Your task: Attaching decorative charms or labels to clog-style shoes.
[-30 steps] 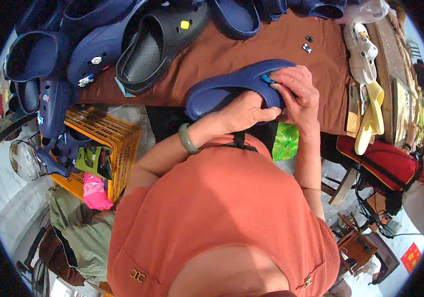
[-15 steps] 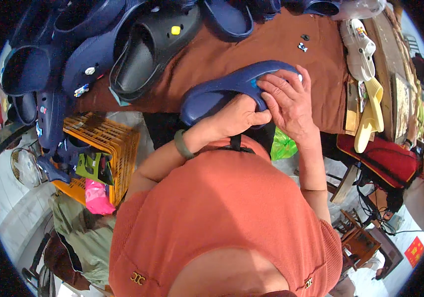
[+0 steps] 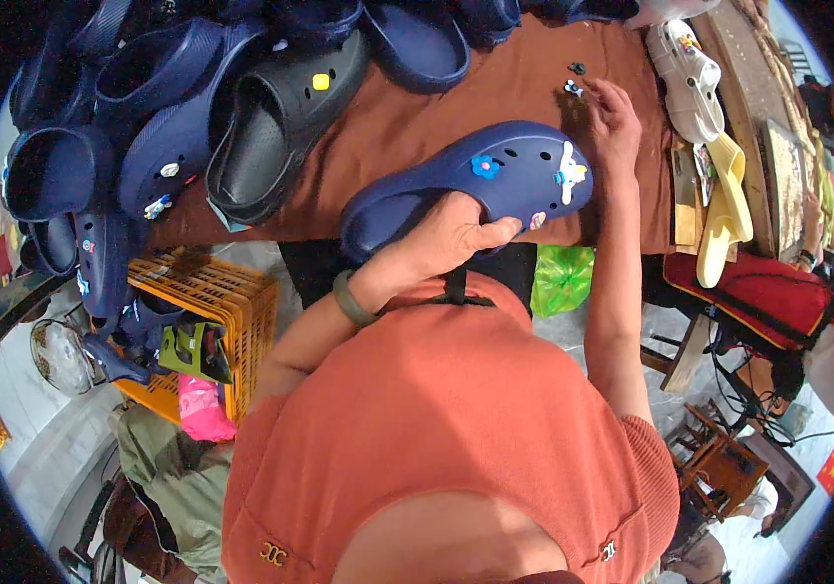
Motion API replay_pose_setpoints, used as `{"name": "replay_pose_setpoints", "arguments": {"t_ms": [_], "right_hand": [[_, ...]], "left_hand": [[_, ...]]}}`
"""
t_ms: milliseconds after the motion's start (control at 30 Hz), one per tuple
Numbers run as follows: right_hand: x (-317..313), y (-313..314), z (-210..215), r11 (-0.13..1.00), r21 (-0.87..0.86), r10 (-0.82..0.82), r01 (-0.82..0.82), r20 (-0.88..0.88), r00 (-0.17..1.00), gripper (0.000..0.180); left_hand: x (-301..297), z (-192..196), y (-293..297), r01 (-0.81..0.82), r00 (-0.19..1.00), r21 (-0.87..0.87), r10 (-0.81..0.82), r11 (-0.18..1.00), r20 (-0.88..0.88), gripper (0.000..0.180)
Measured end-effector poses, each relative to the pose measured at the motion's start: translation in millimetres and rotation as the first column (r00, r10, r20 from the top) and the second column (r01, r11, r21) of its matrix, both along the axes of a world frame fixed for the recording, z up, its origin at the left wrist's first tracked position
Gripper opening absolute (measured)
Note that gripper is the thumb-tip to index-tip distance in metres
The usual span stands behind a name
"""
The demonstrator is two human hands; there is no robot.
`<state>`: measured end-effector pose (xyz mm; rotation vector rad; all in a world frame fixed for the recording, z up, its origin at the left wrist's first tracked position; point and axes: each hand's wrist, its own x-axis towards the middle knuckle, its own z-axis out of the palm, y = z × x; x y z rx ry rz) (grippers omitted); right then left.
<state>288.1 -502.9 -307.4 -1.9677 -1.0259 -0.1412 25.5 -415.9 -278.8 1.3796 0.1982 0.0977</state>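
Counter [image 3: 495,92], brown-covered, carries dark clogs beyond the navy clog [image 3: 480,180], which the left hand [image 3: 451,234] grips from beneath, held above the near edge. Right hand [image 3: 616,122], fingers curled, reaches the small charms [image 3: 573,86] just past the clog's toe. Loosely pinched, one would likely drop; the fitted charms may pop off.

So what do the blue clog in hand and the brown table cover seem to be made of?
Blue clog: likely moulded foam or rubbery plastic, matte, with one-piece rounded edges and punched holes. Brown table cover: apparently cloth, dull and non-reflective; its weave is too small to tell.
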Motion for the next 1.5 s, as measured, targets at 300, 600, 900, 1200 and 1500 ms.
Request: {"name": "replay_pose_setpoints", "arguments": {"t_ms": [300,600,900,1200,1500], "right_hand": [[14.1,12.0,-40.1,0.978,-0.196,-0.028,0.066,0.189,0.982,0.017],[1.8,5.6,-24.9,0.992,-0.049,-0.124,0.117,-0.178,0.976,0.018],[-44.4,-13.0,63.4,0.962,0.124,0.262,-0.243,-0.667,0.697,0.012],[-29.8,26.9,81.2,0.432,-0.269,0.814,-0.861,-0.294,0.500,0.023],[-29.8,65.2,82.7,0.166,-0.390,0.788,-0.906,-0.500,0.360,0.032]], "left_hand": [[3.2,5.4,-1.3,-0.096,0.995,-0.066,0.094,0.993,-0.033,0.041],[4.1,15.8,-2.4,-0.113,0.993,-0.160,0.108,0.981,-0.043,0.039],[2.6,3.7,-3.2,-0.079,0.995,-0.155,0.087,0.985,0.044,0.045],[-1.1,3.9,-1.8,-0.032,0.999,-0.035,0.034,0.999,0.034,0.055],[0.3,0.6,-1.6,0.007,0.998,-0.100,0.000,0.995,0.065,0.055]]}}
